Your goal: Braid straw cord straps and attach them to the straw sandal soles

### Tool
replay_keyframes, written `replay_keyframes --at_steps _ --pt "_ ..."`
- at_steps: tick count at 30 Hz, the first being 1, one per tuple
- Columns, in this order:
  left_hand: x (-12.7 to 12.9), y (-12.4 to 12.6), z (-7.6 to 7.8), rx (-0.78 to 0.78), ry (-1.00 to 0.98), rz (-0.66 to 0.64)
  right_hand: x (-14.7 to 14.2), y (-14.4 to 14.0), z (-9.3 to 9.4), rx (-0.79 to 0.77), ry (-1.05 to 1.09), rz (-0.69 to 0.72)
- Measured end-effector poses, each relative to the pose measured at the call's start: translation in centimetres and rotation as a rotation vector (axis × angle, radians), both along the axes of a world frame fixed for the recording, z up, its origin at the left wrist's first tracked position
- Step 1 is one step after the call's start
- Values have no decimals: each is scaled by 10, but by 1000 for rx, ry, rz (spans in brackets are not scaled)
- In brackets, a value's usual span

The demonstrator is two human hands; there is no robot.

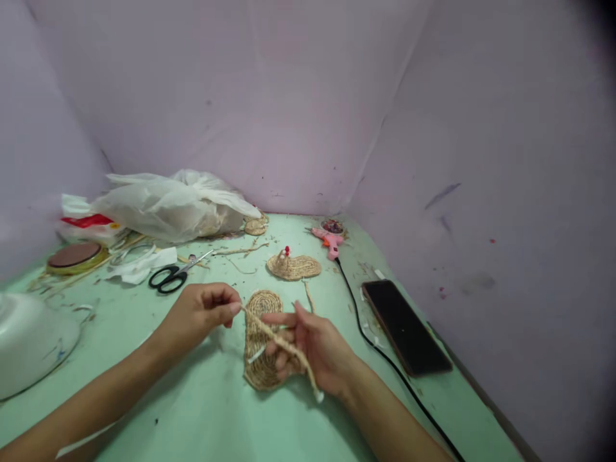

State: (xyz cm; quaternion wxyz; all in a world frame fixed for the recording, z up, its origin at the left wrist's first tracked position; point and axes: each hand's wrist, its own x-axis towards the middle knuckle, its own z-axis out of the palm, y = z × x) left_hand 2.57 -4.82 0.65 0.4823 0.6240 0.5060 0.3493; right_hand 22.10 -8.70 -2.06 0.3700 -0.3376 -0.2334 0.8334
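Rope (283, 344) is running slantwise between the two hands in the head view, above the green table (192, 410) and in front of a coiled mat (264, 305). Its upper end is sitting in the left hand (206, 305); its lower end, tipped in white, is hanging near the right wrist.

The left forearm (115, 385) is slanting up from the lower left corner, and the hand is bending over with its knuckles up. Thumb and forefinger are pinching the rope's end, their tips pressed together, while the other fingers are curling beneath.

The right forearm (385, 404) is slanting in from the lower right. The right hand (325, 350) is turning its palm inward, thumb standing up, forefinger pointing left behind the rope. Its fingers are spreading apart and gripping nothing; the rope is passing across them, though whether it is touching them I cannot tell. This hand is hiding part of the mat.

Beyond the mat a woven sole (303, 267) is lying near a pink glue gun (330, 242). Scissors (173, 277) are lying past the left hand, and a phone (404, 330) is resting off to the right.
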Motion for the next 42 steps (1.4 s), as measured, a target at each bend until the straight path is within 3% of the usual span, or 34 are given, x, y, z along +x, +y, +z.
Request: replay_keyframes --at_steps 3,5,10,14,16,20,21,23,24,26,28,30,33,37,40,42 --pt "-1 4 -4 -145 -132 137 11 2 9 116 105 -206" --pt "3 0 -6 -190 -144 143 16 3 13 183 186 -274" --pt "15 -18 -4 -214 -60 -130 20 4 11 208 312 -389" --pt "25 -41 -4 -84 80 -352 12 3 5 239 122 -472" --pt "31 -53 -15 48 209 -477 5 0 3 246 32 -446" --pt "40 -67 -53 428 483 -728 -6 -8 0 167 33 -187" --pt "39 -67 -59 465 575 -731 -7 -9 -1 144 34 -126" --pt "34 -61 -58 393 717 -799 -8 -11 -2 132 29 -44" --pt "30 -55 -51 307 773 -776 -8 -12 -3 139 30 -13" --pt "19 -41 -27 180 625 -596 -9 -14 -5 150 35 40" --pt "12 -29 -3 -25 377 -402 -13 -17 -7 150 35 84" --pt "11 -23 9 -268 75 -301 -19 -21 -10 154 33 88" --pt "18 -26 5 -474 -220 -176 -28 -25 -15 178 -1 72" --pt "24 -32 -5 -521 -243 -4 -24 -24 -15 342 -276 139" --pt "25 -33 0 -486 -138 -11 -13 -18 -5 409 -562 -48" --pt "27 -34 3 -479 -83 -43 -9 -16 3 391 -621 -181"
